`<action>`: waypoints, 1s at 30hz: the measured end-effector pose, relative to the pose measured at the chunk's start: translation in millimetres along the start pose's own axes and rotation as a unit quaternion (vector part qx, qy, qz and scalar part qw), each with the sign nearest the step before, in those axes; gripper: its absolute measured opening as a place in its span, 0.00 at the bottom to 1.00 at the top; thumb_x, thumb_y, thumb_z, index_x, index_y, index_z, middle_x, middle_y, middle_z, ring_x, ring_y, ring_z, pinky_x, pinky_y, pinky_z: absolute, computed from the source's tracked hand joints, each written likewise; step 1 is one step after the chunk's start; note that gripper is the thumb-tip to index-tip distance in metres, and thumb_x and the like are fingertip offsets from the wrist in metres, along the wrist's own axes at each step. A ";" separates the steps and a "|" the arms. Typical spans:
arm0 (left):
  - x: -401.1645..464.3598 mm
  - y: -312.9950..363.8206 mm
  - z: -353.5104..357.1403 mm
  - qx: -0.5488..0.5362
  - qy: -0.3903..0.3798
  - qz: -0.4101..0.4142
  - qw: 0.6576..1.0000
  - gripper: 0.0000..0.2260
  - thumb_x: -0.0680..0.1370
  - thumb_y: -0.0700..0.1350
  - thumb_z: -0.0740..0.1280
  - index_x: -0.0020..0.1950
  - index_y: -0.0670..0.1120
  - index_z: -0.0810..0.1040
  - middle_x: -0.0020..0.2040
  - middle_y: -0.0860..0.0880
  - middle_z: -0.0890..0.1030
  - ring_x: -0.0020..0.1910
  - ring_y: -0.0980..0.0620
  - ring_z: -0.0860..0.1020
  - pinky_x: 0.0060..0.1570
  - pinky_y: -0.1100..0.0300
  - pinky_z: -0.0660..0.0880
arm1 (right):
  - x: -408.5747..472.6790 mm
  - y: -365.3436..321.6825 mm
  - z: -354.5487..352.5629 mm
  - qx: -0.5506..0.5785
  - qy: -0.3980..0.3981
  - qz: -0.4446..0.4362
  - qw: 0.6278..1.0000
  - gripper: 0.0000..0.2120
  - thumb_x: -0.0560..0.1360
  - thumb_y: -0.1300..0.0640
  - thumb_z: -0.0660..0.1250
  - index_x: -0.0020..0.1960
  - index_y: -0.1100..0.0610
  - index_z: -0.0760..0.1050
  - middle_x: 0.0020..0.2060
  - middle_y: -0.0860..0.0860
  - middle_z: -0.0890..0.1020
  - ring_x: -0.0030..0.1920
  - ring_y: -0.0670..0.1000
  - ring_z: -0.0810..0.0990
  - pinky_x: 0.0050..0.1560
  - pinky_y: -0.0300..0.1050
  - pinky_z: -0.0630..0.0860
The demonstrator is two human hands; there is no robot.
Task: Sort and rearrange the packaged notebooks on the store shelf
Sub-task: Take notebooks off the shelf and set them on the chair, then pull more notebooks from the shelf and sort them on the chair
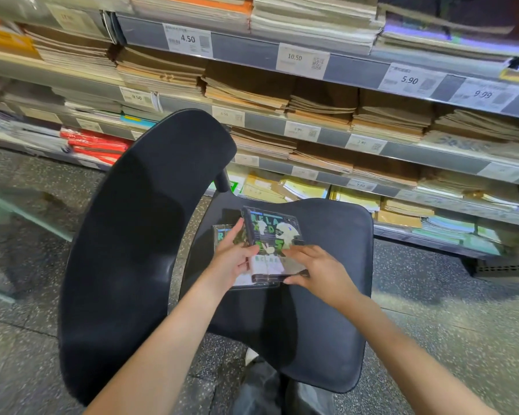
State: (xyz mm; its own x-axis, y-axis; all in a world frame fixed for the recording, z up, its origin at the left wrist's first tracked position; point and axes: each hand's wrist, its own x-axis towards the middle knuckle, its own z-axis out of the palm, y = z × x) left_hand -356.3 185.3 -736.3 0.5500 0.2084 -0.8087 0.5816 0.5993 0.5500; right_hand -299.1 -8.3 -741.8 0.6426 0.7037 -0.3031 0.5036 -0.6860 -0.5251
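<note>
1. The notebooks sit as a small pile on the seat of a black chair, in front of the shelf, not yet on it.
2. The upper pack, dark with green and white print, is tilted up off the pile; a second pack lies flat beneath and to its left.
3. The left hand pinches the upper pack's left edge, thumb on the cover and fingers behind.
4. The right hand rests on the lower right part of the cover, fingers curled over its near corner; I judge it is gripping there too.
5. The pack's long axis runs away from the person, toward the shelf, with its printed top pointing at the shelf and slightly left.
6. Both hands are on the near half, so the pack lies just ahead of them; neither is clearly closer.
7. Next, I judge, the pack goes forward and up to the shelf, top edge leading.
</note>
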 end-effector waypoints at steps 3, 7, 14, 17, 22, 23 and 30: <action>4.0 2.3 -17.5 0.051 0.026 0.016 0.998 0.32 0.75 0.29 0.64 0.71 0.57 0.65 0.58 0.46 0.80 0.54 0.48 0.80 0.51 0.49 0.78 | 2.5 6.7 -1.9 0.010 -0.033 0.041 0.999 0.29 0.72 0.43 0.67 0.71 0.45 0.64 0.70 0.44 0.67 0.69 0.48 0.64 0.67 0.45 0.64; 12.4 -1.9 -33.8 0.119 0.053 0.038 0.991 0.30 0.77 0.30 0.61 0.72 0.56 0.63 0.62 0.49 0.76 0.58 0.48 0.77 0.55 0.48 0.75 | 6.0 7.3 0.5 0.007 -0.059 0.060 0.996 0.30 0.74 0.41 0.63 0.73 0.46 0.60 0.72 0.46 0.64 0.71 0.48 0.61 0.68 0.46 0.63; 35.4 -20.4 -46.1 0.243 0.117 0.079 0.960 0.28 0.73 0.29 0.65 0.71 0.44 0.66 0.63 0.40 0.76 0.60 0.45 0.75 0.60 0.46 0.72 | 6.6 13.8 3.9 0.006 -0.091 0.099 0.991 0.30 0.77 0.41 0.59 0.75 0.50 0.56 0.74 0.46 0.58 0.74 0.49 0.56 0.70 0.47 0.59; 41.2 -24.4 -43.1 0.358 0.141 0.091 0.918 0.26 0.73 0.34 0.67 0.70 0.47 0.68 0.65 0.44 0.73 0.63 0.45 0.73 0.63 0.52 0.69 | 6.4 15.5 0.6 0.000 -0.091 0.108 0.990 0.29 0.77 0.42 0.58 0.75 0.51 0.56 0.75 0.46 0.57 0.74 0.48 0.55 0.70 0.46 0.59; 35.9 -10.4 -21.3 0.497 0.124 0.136 0.848 0.24 0.74 0.39 0.67 0.69 0.48 0.69 0.66 0.45 0.70 0.64 0.46 0.70 0.60 0.55 0.68 | 8.5 11.5 -9.8 -0.002 -0.092 0.117 0.989 0.29 0.78 0.42 0.57 0.75 0.51 0.56 0.75 0.46 0.57 0.74 0.47 0.55 0.70 0.45 0.59; 33.7 -7.0 -16.8 0.515 0.108 0.141 0.839 0.24 0.74 0.40 0.67 0.69 0.48 0.68 0.67 0.46 0.70 0.65 0.46 0.70 0.61 0.53 0.69 | 9.0 10.2 -12.9 -0.003 -0.090 0.118 0.989 0.29 0.78 0.42 0.57 0.75 0.51 0.56 0.74 0.46 0.58 0.74 0.47 0.55 0.70 0.45 0.59; 3.4 31.8 22.3 0.607 0.042 0.182 0.772 0.25 0.75 0.43 0.66 0.71 0.51 0.64 0.70 0.49 0.68 0.65 0.47 0.69 0.60 0.46 0.71 | -1.1 -1.7 -53.9 -0.014 -0.070 0.122 0.990 0.28 0.78 0.44 0.57 0.75 0.53 0.56 0.74 0.48 0.59 0.74 0.49 0.56 0.70 0.46 0.59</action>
State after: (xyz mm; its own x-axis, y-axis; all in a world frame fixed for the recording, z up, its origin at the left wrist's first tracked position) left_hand -322.5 187.8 -716.9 0.7986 0.2717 -0.5371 0.5585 -0.6673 0.4928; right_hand -269.5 -17.8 -697.7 0.6610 0.5340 -0.5272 0.3601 -0.8421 -0.4014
